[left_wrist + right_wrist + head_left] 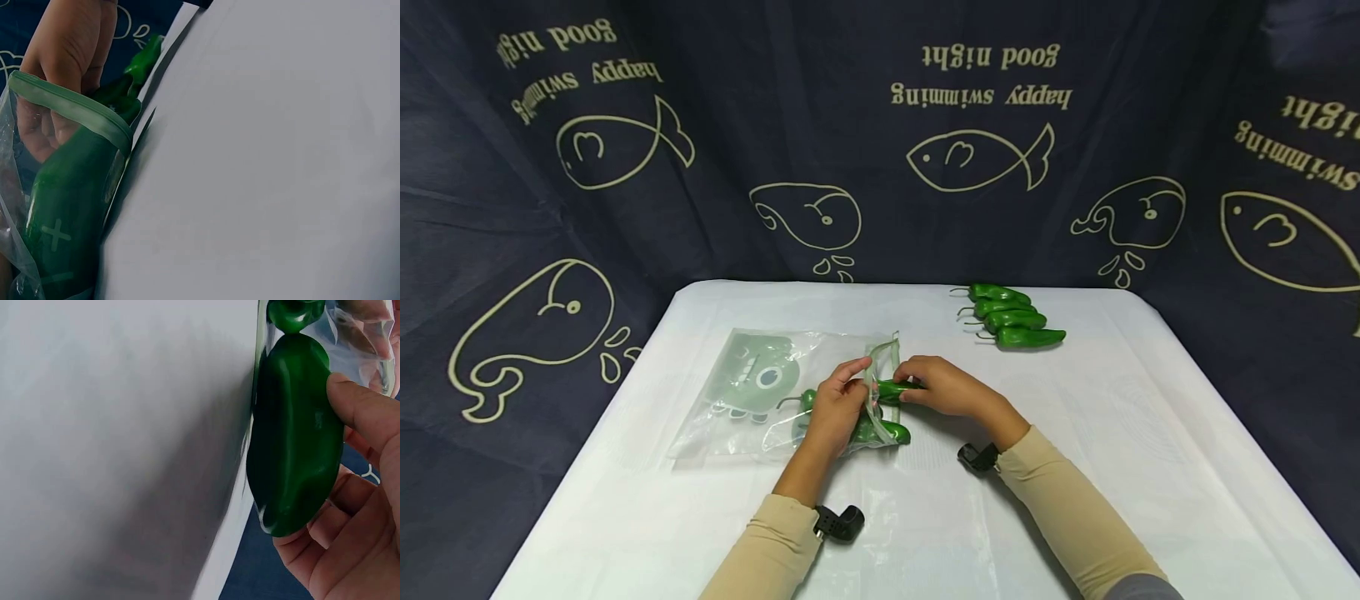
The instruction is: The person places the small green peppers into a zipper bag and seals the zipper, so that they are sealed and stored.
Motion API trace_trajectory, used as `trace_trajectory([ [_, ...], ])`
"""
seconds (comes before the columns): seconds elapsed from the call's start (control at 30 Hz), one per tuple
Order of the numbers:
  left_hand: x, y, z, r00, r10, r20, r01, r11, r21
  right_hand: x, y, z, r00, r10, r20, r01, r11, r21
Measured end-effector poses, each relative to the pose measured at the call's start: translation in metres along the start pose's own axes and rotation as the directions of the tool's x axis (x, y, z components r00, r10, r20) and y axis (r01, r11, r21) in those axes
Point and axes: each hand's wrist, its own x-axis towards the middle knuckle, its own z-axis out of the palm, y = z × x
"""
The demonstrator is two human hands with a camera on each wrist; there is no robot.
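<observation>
A clear plastic zip bag [700,433] with a green one-eyed monster print lies on the white table, its mouth facing right. My left hand [837,412] holds the bag near its mouth. Between the thumb and fingers of my right hand [951,387] is a green pepper [297,437], partly in the bag's opening. Other green peppers lie inside the bag; one pepper [895,432] has its tip at the lower side of the mouth. In the left wrist view, the right hand [69,50] reaches behind the light green zip strip [69,106].
Several green peppers [1030,337] lie in a stack of rows at the back right of the white table [1075,500]. A dark curtain [880,250] with fish and whale drawings hangs behind the table. Both wrists wear black cameras.
</observation>
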Motion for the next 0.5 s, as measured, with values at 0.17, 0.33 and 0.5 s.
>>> trace_trajectory([
  [0.17,-0.0001,-0.0005,0.0001,1.0,0.002,0.0,-0.002,1.0,0.001,0.0016,-0.0014,0.001,1.0,0.005,0.01,-0.005,1.0,0.003],
  [0.33,0.0002,-0.0006,-0.0005,1.0,-0.004,0.003,0.004,1.0,-0.01,0.0018,-0.0023,0.0006,0.999,0.031,0.034,-0.032,0.999,0.008],
  [0.5,0.0003,-0.0012,-0.0008,1.0,-0.001,0.006,0.001,1.0,-0.012,0.0013,-0.0034,-0.0004,0.997,0.058,0.056,-0.059,0.998,0.008],
])
